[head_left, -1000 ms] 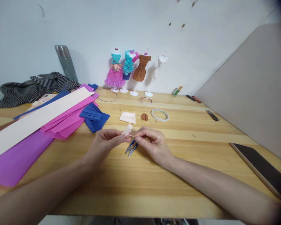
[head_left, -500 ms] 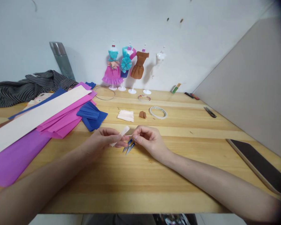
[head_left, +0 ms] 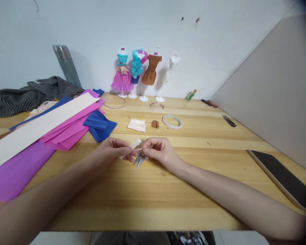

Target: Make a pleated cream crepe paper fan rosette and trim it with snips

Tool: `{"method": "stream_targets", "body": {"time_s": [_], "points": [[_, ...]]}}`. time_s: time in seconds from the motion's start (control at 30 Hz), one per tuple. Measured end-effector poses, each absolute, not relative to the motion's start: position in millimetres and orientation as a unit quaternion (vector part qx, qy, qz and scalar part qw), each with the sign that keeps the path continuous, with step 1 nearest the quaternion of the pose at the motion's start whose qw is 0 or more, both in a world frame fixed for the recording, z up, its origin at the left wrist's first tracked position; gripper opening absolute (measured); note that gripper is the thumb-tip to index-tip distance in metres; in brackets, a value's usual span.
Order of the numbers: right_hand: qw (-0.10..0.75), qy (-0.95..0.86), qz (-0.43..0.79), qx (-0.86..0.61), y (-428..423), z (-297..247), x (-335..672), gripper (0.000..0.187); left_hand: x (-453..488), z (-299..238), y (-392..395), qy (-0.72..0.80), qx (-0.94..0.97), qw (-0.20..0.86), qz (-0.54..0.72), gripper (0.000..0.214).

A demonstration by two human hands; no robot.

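In the middle of the table, my left hand (head_left: 119, 149) pinches a pale pink strip of crepe paper (head_left: 135, 144) between thumb and fingers. Close beside it, my right hand (head_left: 158, 149) is closed, fingertips pinching a thin pale end that stretches across from the left hand. Just below the fingertips are small thread snips (head_left: 139, 160) with blue by the handles, blades pointing toward me. Whether they lie on the table or hang from the right hand I cannot tell. Beyond the hands lie a pale crumpled paper piece (head_left: 136, 125) and a small brown paper piece (head_left: 155, 124).
A roll of double-sided tape (head_left: 172, 126) lies past my right hand. Dressed mini mannequins (head_left: 150, 75) stand by the wall. Coloured crepe paper (head_left: 66, 136) fills the left. A phone-like dark slab (head_left: 280, 177) and a cutter (head_left: 228, 120) lie at right.
My right hand has shifted slightly left, closer to my left hand. The strip tilts a little differently, and the snips now show less of their blue part.
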State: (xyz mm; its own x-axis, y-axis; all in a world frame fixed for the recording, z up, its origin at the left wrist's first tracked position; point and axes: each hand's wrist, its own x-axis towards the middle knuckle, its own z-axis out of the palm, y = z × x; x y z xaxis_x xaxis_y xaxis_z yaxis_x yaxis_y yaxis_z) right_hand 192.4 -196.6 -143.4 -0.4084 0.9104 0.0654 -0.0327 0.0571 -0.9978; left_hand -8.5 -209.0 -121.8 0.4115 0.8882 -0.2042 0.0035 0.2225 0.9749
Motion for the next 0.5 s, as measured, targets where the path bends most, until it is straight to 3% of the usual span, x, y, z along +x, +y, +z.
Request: {"method": "stream_targets", "body": {"time_s": [0.2, 0.5], "points": [[0.401, -0.640, 0.548, -0.359, -192, -142, 196, 0.018, -8, -121, -209, 0.422, 0.548, 0.640, 0.333, 0.020], [0.377, -0.758, 0.381, -0.371, -192, -133, 200, 0.016, -8, -121, -210, 0.428, 0.562, 0.616, 0.349, 0.019]]}}
